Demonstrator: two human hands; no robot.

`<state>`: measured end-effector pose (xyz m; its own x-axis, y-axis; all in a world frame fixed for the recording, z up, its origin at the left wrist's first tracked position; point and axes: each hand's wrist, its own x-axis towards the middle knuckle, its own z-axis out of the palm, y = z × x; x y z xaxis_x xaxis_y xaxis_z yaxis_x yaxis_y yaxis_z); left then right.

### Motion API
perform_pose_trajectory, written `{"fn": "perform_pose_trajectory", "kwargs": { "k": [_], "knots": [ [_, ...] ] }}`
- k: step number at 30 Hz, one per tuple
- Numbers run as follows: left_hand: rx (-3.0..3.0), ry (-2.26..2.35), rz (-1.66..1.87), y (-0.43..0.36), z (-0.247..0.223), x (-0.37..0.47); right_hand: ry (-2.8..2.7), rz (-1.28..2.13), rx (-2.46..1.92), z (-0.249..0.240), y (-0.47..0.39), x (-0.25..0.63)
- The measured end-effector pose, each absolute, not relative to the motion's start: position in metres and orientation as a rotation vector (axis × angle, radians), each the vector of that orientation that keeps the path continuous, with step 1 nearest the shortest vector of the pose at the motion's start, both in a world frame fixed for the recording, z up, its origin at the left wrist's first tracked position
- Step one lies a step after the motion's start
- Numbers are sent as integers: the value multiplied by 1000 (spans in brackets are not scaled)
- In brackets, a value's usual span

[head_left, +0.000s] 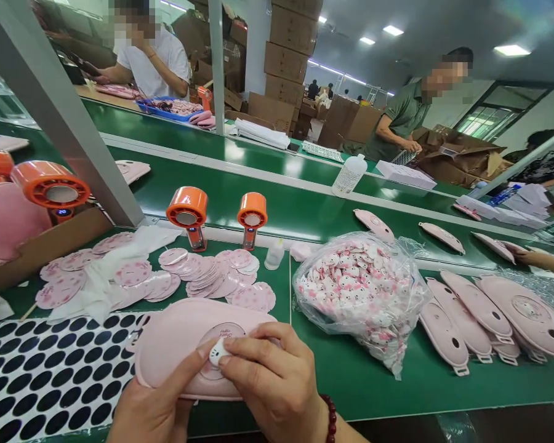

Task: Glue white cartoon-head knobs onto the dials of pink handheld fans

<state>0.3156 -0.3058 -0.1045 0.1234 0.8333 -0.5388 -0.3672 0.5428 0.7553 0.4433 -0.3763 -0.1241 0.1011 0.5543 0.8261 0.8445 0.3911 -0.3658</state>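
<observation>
A pink oval padded case point(180, 332) with a round printed sticker point(228, 330) is in front of me. My left hand point(154, 394) grips its near left edge, thumb lying on top beside the sticker. With bent fingers my right hand point(277, 369) pinches a small white cat-face piece point(218, 352) over the sticker. The left thumb touches that piece too. Whether it is fixed to the case is hidden by the fingers. A plastic bag point(360, 289) full of similar cat-face pieces lies to the right.
Round pink stickers point(212, 274) lie in piles behind the case. A sheet of black ovals point(50, 381) is at left. Orange handheld fans point(187, 212) stand by the conveyor point(277, 212). More pink cases point(530, 314) lie at right, where another person's hand point(535, 258) reaches in.
</observation>
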Motion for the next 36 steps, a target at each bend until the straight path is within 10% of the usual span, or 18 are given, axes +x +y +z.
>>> {"fn": "perform_pose_trajectory", "kwargs": {
  "k": [21, 30, 36],
  "knots": [
    [455, 1203, 818, -309, -119, 305, -1907, 18, -1250, -121, -380, 467],
    [657, 1134, 798, -309, -114, 305, -802, 1018, -1475, -117, -377, 458],
    [569, 1136, 752, -311, -117, 304, -616, 1060, -1409, -110, -371, 451]
  ]
}}
